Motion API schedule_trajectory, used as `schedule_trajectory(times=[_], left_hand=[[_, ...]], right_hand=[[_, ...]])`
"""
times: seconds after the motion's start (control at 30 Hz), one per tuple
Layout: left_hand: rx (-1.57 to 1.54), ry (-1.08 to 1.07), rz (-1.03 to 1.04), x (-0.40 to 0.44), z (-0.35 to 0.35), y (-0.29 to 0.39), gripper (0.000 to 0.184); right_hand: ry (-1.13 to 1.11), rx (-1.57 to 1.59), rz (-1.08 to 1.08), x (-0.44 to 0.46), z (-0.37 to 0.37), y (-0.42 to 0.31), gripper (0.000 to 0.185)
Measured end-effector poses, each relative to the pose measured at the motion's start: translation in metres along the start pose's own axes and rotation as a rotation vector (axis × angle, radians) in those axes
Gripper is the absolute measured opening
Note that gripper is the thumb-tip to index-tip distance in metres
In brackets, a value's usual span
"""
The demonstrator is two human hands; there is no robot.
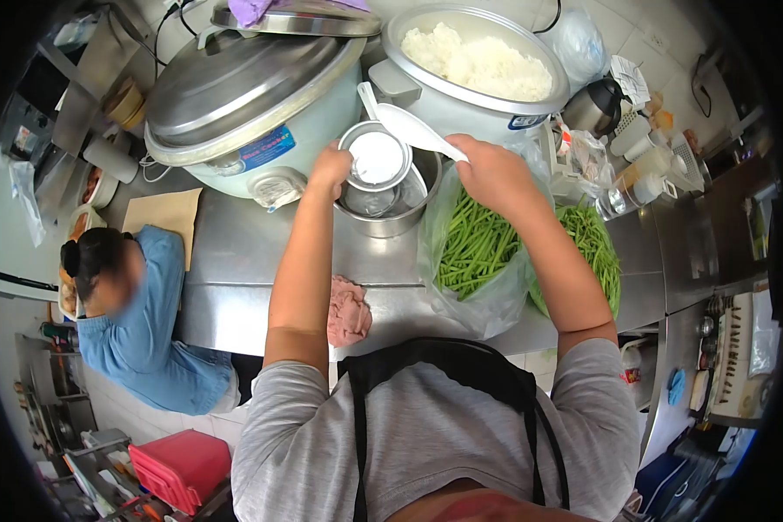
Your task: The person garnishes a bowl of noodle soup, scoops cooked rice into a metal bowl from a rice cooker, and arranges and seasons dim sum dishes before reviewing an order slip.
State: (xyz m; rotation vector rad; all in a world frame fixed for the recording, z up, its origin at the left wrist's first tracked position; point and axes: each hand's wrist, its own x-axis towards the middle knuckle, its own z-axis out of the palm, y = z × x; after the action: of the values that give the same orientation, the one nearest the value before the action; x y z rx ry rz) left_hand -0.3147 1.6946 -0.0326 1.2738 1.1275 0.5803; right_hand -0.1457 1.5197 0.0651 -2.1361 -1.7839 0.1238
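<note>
My left hand (pixel 331 171) is closed on the rim of a small metal bowl (pixel 377 157) with something white in it. It is tilted over a larger metal pot (pixel 391 224) that holds another spoon and what looks like clear liquid. My right hand (pixel 487 172) grips the handle of a white rice paddle (pixel 413 131), whose wide end reaches to the bowl's right edge. A second white handle (pixel 368 98) sticks up behind the bowl. Just right of the pot, green beans (pixel 477 248) fill a clear plastic bag. A pink cloth (pixel 348 311) lies near the counter's front edge.
A lidded cooker (pixel 252 104) stands back left, an open cooker of rice (pixel 478 54) back right. More greens (pixel 583 252) lie under my right forearm. Another person (pixel 152 322) leans at the counter's left end, beside cardboard (pixel 161 217). A kettle (pixel 593 106) stands at the back right.
</note>
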Motion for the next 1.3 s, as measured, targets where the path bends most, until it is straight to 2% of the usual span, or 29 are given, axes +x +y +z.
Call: schedule_trajectory(times=[0.1,0.13,0.33,0.4,0.53,0.6,0.73,0.83,0.9,1.0,1.03,1.1,1.17,1.2,1.3], left_hand=[[-0.223,-0.004,0.144,0.006,0.002,-0.008,0.044],[-0.191,0.011,0.185,0.001,0.002,-0.005,0.044],[-0.49,-0.096,0.272,-0.003,0.004,-0.005,0.04],[-0.462,-0.12,0.295,-0.003,0.006,-0.004,0.039],[-0.384,-0.059,0.323,0.0,0.006,-0.004,0.039],[-0.24,0.024,0.43,-0.002,0.006,-0.006,0.04],[-0.097,0.09,0.543,0.003,0.004,-0.009,0.044],[-0.125,0.089,0.604,0.0,0.009,-0.007,0.048],[0.075,0.28,0.717,-0.009,0.015,-0.003,0.051],[0.328,0.504,0.969,-0.025,0.017,0.007,0.053],[0.405,0.567,1.064,-0.03,0.017,0.008,0.053],[0.464,0.534,1.129,-0.035,0.012,0.008,0.055],[0.552,0.505,1.187,-0.03,0.008,-0.003,0.057],[0.515,0.504,1.117,-0.029,0.009,-0.009,0.058],[0.426,0.53,0.983,-0.026,0.013,-0.007,0.06]], right_hand=[[0.054,-0.062,-0.07,0.0,0.006,-0.004,0.027],[0.038,-0.086,-0.092,-0.001,0.007,-0.007,0.026],[-0.094,-0.246,-0.166,0.01,0.01,-0.026,0.02],[-0.197,-0.258,-0.204,0.016,0.012,-0.029,0.019],[-0.131,-0.398,-0.325,0.011,0.012,-0.029,0.016],[-0.123,-0.492,-0.422,0.006,0.001,-0.026,0.014],[-0.034,-0.559,-0.377,0.001,-0.013,-0.029,0.011],[0.067,-0.517,-0.345,0.001,-0.001,-0.024,0.011],[0.048,-0.471,-0.324,0.001,0.012,-0.017,0.011],[-0.123,-0.41,-0.36,-0.009,0.013,-0.002,0.014],[-0.049,-0.38,-0.341,-0.013,0.013,0.002,0.015],[0.095,-0.325,-0.304,-0.022,0.015,0.009,0.018],[0.031,-0.367,-0.268,-0.03,0.027,0.025,0.021],[-0.002,-0.386,-0.25,-0.035,0.033,0.03,0.023],[0.211,-0.456,-0.367,-0.035,0.028,0.024,0.026]])
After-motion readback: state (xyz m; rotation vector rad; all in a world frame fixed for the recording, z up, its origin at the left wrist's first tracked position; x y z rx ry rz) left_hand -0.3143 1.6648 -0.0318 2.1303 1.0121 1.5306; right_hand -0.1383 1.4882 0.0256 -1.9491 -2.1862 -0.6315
